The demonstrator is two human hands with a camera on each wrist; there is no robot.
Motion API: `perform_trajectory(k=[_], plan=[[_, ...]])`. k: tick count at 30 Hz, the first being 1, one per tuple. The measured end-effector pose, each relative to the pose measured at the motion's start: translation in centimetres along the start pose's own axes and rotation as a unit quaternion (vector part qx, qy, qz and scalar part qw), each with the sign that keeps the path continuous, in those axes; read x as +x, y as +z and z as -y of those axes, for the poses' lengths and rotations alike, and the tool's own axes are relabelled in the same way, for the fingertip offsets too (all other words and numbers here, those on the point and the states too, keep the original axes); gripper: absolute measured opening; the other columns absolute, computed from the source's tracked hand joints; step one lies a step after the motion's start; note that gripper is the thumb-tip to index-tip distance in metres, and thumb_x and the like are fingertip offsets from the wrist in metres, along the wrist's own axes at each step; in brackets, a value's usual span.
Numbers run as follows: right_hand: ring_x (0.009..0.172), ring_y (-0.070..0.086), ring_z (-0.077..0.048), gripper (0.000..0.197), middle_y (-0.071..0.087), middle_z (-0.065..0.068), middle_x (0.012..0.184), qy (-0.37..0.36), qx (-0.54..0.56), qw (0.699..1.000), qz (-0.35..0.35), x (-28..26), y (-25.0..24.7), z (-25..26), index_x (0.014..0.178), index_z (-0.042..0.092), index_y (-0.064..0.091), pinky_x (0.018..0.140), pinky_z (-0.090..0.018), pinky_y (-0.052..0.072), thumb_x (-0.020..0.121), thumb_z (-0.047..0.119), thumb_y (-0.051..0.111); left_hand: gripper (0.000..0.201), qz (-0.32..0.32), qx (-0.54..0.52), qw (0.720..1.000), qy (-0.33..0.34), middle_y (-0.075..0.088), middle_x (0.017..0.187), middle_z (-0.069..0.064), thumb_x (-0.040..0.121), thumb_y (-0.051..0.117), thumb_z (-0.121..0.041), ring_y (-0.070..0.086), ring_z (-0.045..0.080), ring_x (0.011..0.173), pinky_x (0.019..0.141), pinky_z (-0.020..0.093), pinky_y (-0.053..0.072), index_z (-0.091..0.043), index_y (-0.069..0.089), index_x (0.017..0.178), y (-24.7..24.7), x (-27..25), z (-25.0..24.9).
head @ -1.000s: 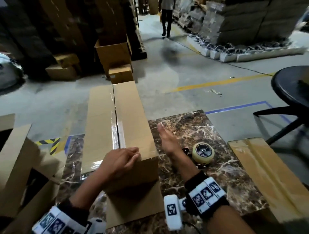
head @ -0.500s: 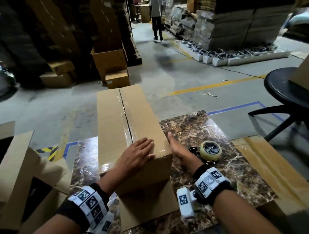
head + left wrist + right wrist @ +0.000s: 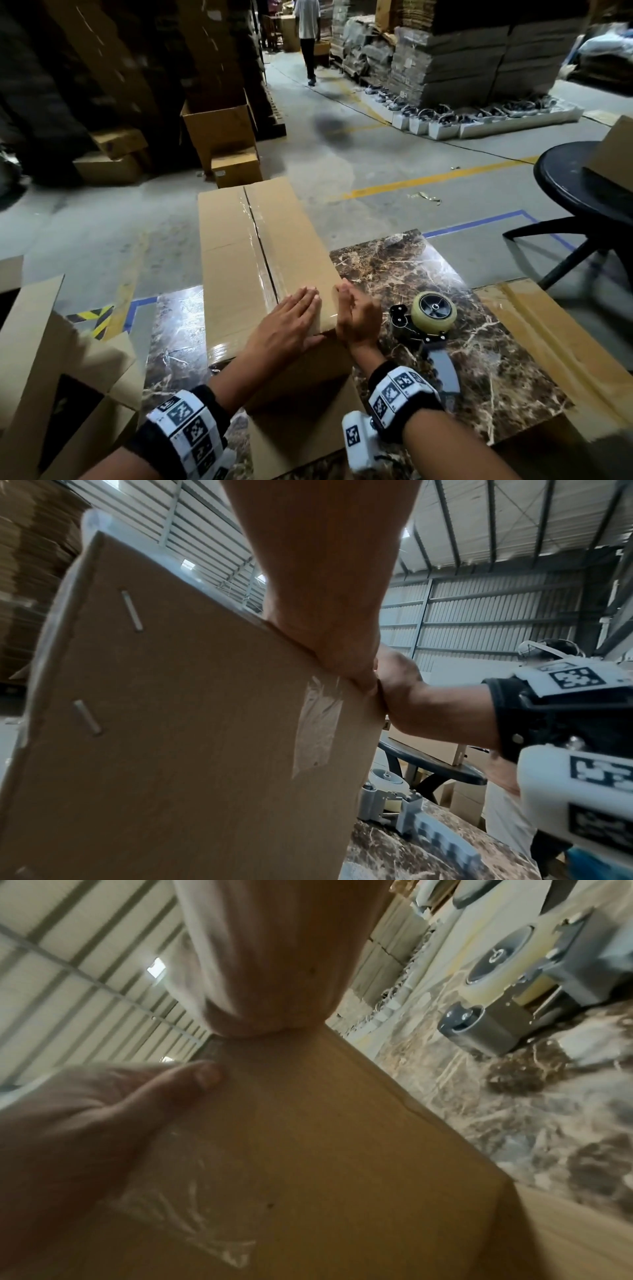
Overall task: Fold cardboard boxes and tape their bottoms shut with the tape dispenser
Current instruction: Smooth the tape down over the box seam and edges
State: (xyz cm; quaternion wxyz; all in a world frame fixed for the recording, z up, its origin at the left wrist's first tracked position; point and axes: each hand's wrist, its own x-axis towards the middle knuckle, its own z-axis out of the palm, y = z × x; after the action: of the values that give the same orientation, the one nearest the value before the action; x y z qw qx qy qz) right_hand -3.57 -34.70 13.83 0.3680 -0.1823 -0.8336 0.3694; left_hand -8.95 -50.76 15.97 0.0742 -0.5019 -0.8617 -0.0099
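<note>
Running straight away from both hands, box [image 3: 260, 260] has its long axis fwd; left hand [image 3: 291, 322] flat on top, right hand [image 3: 356, 317] flat vs. its side, nearer dispenser [image 3: 424, 322].

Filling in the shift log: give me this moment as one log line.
step: pressing tape | box: seam taped | left hand: flat on top | right hand: against right side | tape dispenser: on table, untouched
</note>
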Motion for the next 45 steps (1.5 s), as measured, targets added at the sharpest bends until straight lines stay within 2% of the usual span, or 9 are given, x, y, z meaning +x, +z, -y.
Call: perform_trajectory(k=[3, 6, 12, 17, 21, 25, 30, 36, 45], plan=[[0.087, 0.073, -0.019, 0.062, 0.071, -0.01, 0.116, -0.077, 0.005, 0.997, 0.012, -1.0, 0.1, -2.0, 0.107, 0.012, 0.076, 0.068, -0.022, 0.054, 0.103, 0.048, 0.025, 0.096, 0.007, -0.007, 1.0, 0.001, 0.041, 0.151, 0.016, 0.072, 0.079, -0.05, 0.024, 0.022, 0.14, 0.112, 0.041, 0.022, -0.003, 0.04, 0.146, -0.5, -0.1, -0.3], [0.092, 0.073, -0.019, 0.061, 0.072, -0.008, 0.114, -0.086, 0.027, 0.996, 0.002, -1.6, -0.1, -2.5, 0.118, 0.012, 0.071, 0.076, -0.017, 0.051, 0.104, 0.051, 0.027, 0.104, 0.078, -0.023, 0.997, -0.004, -0.007, 0.158, 0.007, 0.085, 0.064, -0.053, -0.006, 0.021, 0.147, 0.118, 0.036, -0.004, -0.01, -0.004, 0.151, -1.0, -0.5, -0.3], [0.1, 0.065, -0.006, 0.056, 0.071, 0.005, 0.113, 0.149, 0.176, 0.972, 0.054, -1.1, -1.0, 0.0, 0.119, 0.022, 0.07, 0.072, -0.007, 0.045, 0.088, 0.058, 0.042, 0.099, 0.115, -0.006, 0.992, 0.049, 0.008, 0.162, 0.002, 0.082, -0.008, -0.079, 0.005, 0.019, 0.15, 0.118, 0.038, -0.005, -0.017, 0.012, 0.156, -2.8, 0.1, 1.9], [0.078, 0.065, -0.018, 0.062, 0.072, 0.0, 0.088, 0.281, 0.178, 0.941, -0.067, 0.2, 0.7, 2.0, 0.1, 0.02, 0.075, 0.064, -0.028, 0.048, 0.086, 0.063, 0.031, 0.075, 0.077, -0.009, 0.996, 0.047, 0.028, 0.158, 0.006, 0.1, 0.009, -0.063, 0.024, 0.021, 0.146, 0.117, 0.047, 0.027, -0.014, 0.029, 0.153, -1.5, -0.8, 1.7], [0.079, 0.062, -0.007, 0.064, 0.067, 0.01, 0.098, 0.116, 0.115, 0.981, -0.105, -1.6, 1.2, 0.5, 0.11, 0.012, 0.074, 0.063, -0.01, 0.043, 0.093, 0.054, 0.028, 0.077, 0.033, 0.042, 0.998, 0.041, 0.037, 0.155, 0.008, 0.091, 0.036, -0.061, 0.031, 0.022, 0.143, 0.112, 0.045, 0.037, -0.01, 0.035, 0.15, -1.0, -1.3, 1.4], [0.062, 0.064, -0.023, 0.095, 0.068, -0.013, 0.076, 0.041, 0.085, 0.995, -0.029, -3.1, 0.8, -2.5, 0.099, -0.004, 0.071, 0.055, -0.021, 0.027, 0.095, 0.071, 0.013, 0.095, 0.101, 0.028, 0.994, 0.006, -0.007, 0.162, 0.003, 0.089, 0.051, -0.055, -0.008, 0.022, 0.149, 0.119, 0.04, -0.004, -0.016, -0.006, 0.155, -1.3, -1.2, 1.0], [0.078, 0.068, -0.027, 0.101, 0.072, -0.022, 0.09, 0.077, 0.11, 0.991, 0.01, -3.7, 0.0, -2.3, 0.106, -0.003, 0.07, 0.06, -0.019, 0.029, 0.089, 0.079, 0.013, 0.101, 0.049, 0.041, 0.998, 0.009, 0.047, 0.149, 0.009, 0.065, 0.072, -0.068, 0.043, 0.028, 0.138, 0.109, 0.047, 0.039, -0.011, 0.045, 0.145, -1.2, -1.7, 1.1], [0.117, 0.061, -0.025, 0.069, 0.06, -0.012, 0.135, 0.084, 0.096, 0.991, -0.028, -1.5, -2.6, 2.0, 0.136, 0.012, 0.054, 0.087, -0.026, 0.048, 0.09, 0.06, 0.036, 0.086, -0.009, -0.125, 0.992, -0.033, 0.037, 0.154, 0.01, 0.093, 0.015, -0.074, 0.033, 0.026, 0.144, 0.117, 0.042, 0.031, -0.013, 0.04, 0.148, -3.2, -2.2, 2.7], [0.121, 0.061, -0.03, 0.065, 0.063, -0.014, 0.132, -0.226, -0.163, 0.923, 0.264, -0.3, 0.8, 4.5, 0.118, 0.016, 0.069, 0.096, -0.042, 0.051, 0.102, 0.052, 0.018, 0.065, -0.104, -0.123, 0.977, -0.137, 0.046, 0.149, 0.003, 0.099, 0.025, -0.06, 0.038, 0.021, 0.141, 0.115, 0.04, 0.028, -0.018, 0.055, 0.139, -0.7, -8.1, 6.1]])
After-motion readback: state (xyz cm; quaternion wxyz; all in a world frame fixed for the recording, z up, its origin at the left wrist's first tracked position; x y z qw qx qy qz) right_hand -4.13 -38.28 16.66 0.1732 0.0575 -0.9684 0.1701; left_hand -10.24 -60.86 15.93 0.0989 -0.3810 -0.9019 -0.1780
